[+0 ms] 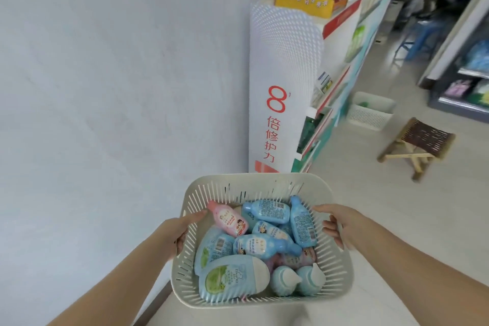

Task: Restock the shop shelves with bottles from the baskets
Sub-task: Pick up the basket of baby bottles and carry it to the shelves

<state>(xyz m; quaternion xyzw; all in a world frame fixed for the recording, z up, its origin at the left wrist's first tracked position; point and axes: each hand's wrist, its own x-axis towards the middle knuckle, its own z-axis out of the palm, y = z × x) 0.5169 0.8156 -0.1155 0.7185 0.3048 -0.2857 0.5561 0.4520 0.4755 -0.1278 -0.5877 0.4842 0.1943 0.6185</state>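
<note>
Left hand (182,231) and right hand (334,229) curl round opposite rims of the basket (254,181), low centre, full of bottles (266,210): the carrying step, I judge, next needing a set-down near the shelves (321,119) at centre right.

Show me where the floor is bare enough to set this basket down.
Bare floor lies between the shelf unit, the white basket and the wooden stool. Farther down the aisle it looks cluttered. The carried basket itself is packed with bottles.
</note>
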